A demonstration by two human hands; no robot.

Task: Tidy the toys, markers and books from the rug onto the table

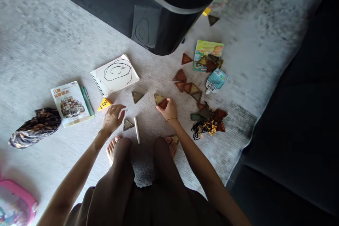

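Note:
My right hand (170,109) is closed on a red triangle tile (163,103), which lies against a yellowish triangle tile (159,98) on the carpet. My left hand (113,116) hovers with its fingers apart, beside a yellow triangle piece (105,104) with a dark zigzag on it. A dark-edged triangle tile (128,124) and a white pen (137,130) lie between my hands, near my feet. Another such tile (137,96) rests farther forward, close to an open spiral sketchbook (116,74) with ovals drawn on it.
Several triangle tiles (180,75), a blue pouch (216,79), a colourful booklet (208,48) and tangled cords (204,128) lie at the right. Books (71,104), a patterned cloth (37,127) and a pink-rimmed container (22,192) are at the left. Black furniture (164,17) stands ahead.

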